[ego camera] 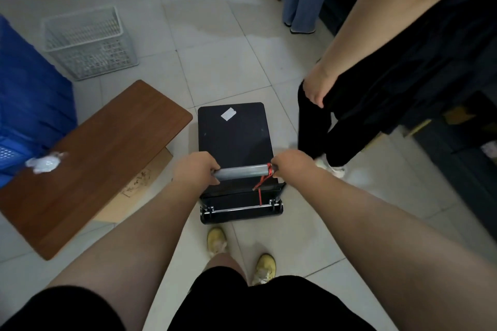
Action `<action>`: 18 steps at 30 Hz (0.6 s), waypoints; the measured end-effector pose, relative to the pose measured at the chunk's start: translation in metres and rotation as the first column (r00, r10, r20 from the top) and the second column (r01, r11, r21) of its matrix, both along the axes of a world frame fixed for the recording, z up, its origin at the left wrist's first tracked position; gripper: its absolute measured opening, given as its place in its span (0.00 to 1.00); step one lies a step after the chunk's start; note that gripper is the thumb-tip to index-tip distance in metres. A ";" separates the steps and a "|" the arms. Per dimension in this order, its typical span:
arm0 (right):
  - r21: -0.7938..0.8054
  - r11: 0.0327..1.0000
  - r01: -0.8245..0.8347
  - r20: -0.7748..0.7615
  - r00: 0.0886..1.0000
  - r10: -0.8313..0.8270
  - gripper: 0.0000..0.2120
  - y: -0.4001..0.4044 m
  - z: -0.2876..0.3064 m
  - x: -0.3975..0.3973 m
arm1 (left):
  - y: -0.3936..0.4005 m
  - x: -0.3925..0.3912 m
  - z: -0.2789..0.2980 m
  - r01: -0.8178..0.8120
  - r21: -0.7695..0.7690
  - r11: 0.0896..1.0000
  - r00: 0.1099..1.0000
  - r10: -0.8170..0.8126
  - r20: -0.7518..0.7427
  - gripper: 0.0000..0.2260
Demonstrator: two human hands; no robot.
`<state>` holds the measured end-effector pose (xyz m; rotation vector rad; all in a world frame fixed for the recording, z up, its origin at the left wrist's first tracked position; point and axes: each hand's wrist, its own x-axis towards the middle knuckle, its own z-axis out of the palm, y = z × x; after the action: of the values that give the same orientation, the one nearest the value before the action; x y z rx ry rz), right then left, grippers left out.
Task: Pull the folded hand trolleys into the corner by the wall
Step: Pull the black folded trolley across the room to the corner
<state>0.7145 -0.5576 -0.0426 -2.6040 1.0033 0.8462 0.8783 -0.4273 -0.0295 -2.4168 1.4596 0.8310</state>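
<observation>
On pale tiled floor (220,43): left hand (195,168), right hand (291,164) clench trolley (234,137) handle (242,171).

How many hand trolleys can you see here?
1: a black trolley on the floor tiles, its grey handle gripped by left hand and right hand. Others may be out of view.

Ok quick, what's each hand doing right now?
Left hand: closed on the left end of the trolley handle.
Right hand: closed on the handle's right end, by the red cord.
</observation>
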 end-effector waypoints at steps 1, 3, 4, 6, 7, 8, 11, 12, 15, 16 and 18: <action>0.000 1.000 0.005 0.000 1.000 -0.005 0.05 -0.005 0.001 0.005 | -0.006 0.007 -0.002 0.014 0.002 1.000 1.000 -0.014 -0.004 0.13; 0.006 1.000 0.029 0.005 1.000 -0.030 0.06 -0.015 0.003 0.016 | -0.019 0.021 -0.003 0.040 0.009 0.999 0.999 -0.040 -0.022 0.13; 0.016 0.999 0.047 0.002 0.999 -0.047 0.08 -0.021 0.005 0.022 | -0.026 0.027 -0.002 0.053 0.009 0.999 0.998 -0.052 -0.026 0.13; 0.048 0.996 0.078 -0.023 0.997 -0.077 0.10 -0.033 0.006 0.034 | -0.038 0.038 -0.003 0.052 -0.006 0.999 0.998 -0.052 -0.027 0.14; 0.062 0.994 0.092 -0.033 0.995 -0.090 0.11 -0.038 0.006 0.040 | -0.044 0.044 -0.004 0.048 -0.016 0.999 0.998 -0.048 -0.029 0.15; 0.065 0.993 0.103 -0.035 0.994 -0.101 0.11 -0.044 0.006 0.047 | -0.049 0.051 -0.004 0.045 -0.023 0.999 0.999 -0.045 -0.028 0.16; 0.030 0.995 0.097 -0.034 0.995 -0.096 0.10 -0.059 0.008 0.064 | -0.066 0.070 -0.004 0.033 -0.032 0.999 0.999 -0.034 -0.037 0.16; 0.026 0.995 0.096 -0.037 0.995 -0.095 0.10 -0.064 0.008 0.070 | -0.071 0.077 -0.004 0.029 -0.036 0.999 0.999 -0.031 -0.044 0.15; 0.048 0.995 0.093 -0.056 0.994 -0.090 0.11 -0.077 0.009 0.086 | -0.083 0.092 -0.004 0.033 -0.033 0.999 0.998 -0.035 -0.052 0.15; 0.054 0.994 0.097 -0.058 0.994 -0.093 0.11 -0.080 0.008 0.090 | -0.087 0.096 -0.003 0.032 -0.027 0.999 0.998 -0.033 -0.052 0.16; 0.055 0.994 0.099 -0.054 0.994 -0.096 0.10 -0.087 0.006 0.094 | -0.093 0.100 -0.002 0.028 -0.017 0.999 0.998 -0.029 -0.055 0.16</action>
<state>0.8083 -0.6442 -0.0366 -2.4754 1.0938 0.9084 0.9787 -0.5204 -0.0317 -2.3973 1.5222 0.8902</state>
